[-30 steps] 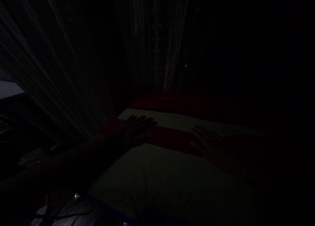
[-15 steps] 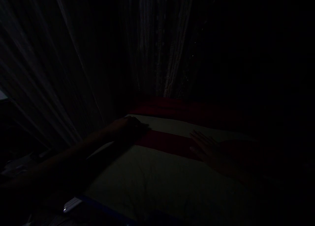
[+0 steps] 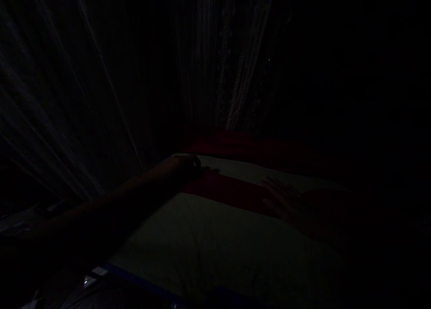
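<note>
Cream-and-red striped fabric lies under both hands: the left hand curls at its far edge, fingers bent (too dark to tell whether they grip), the right hand rests flat, fingers apart. Sheer curtains hang behind.

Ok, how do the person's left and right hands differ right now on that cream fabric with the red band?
The bare left hand is curled, while the bare right hand lies flat with spread fingers. The left hand is at the far end of the red fabric band; the right hand is on its nearer stretch. The left forearm shows clearly; the right forearm fades into shadow. Both rest on the cream fabric.
</note>
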`<state>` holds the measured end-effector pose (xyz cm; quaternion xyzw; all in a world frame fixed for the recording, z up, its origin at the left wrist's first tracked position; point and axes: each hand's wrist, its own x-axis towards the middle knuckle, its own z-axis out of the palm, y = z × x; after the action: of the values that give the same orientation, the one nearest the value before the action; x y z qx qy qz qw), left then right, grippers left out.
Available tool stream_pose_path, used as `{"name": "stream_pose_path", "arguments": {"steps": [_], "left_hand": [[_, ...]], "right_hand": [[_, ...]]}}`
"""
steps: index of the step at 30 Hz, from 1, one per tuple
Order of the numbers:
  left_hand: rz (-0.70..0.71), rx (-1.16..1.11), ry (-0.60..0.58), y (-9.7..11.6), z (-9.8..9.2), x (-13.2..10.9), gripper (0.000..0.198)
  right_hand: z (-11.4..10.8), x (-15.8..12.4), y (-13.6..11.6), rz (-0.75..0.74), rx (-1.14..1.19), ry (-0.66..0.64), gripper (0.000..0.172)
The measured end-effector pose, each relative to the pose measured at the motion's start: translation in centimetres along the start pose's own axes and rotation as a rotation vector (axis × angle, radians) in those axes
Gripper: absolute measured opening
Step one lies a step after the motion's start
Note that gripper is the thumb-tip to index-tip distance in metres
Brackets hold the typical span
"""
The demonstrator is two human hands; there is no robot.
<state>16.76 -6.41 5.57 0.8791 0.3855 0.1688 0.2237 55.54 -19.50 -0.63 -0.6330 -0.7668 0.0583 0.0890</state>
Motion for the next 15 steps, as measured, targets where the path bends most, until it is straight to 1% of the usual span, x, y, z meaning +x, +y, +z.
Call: {"name": "stream_pose_path", "arguments": {"steps": [3,7,10,13,15], "left_hand": [[-0.056,-0.038,-0.05,-0.3,-1.3,0.1,0.053],[-0.186,-0.118,-0.236,-1.6,-3.1,0.8,0.06],[-0.157,-0.06,-0.328,-2.6,-4.1,1.5,0.058],[-0.084,-0.004,-0.339,-3.2,-4.5,2.0,0.05],[-0.059,-0.008,-0.331,-3.6,-4.5,2.4,0.047]], "right_hand": [[0.2,0.0,0.2,0.006,0.003,0.015,0.085],[0.6,-0.1,0.9,0.0,0.006,0.026,0.082],[0.9,-0.2,1.4,-0.005,0.009,0.025,0.081],[1.1,-0.1,1.7,-0.017,0.008,0.035,0.078],[1.3,-0.1,1.8,-0.027,0.005,0.041,0.075]]}}
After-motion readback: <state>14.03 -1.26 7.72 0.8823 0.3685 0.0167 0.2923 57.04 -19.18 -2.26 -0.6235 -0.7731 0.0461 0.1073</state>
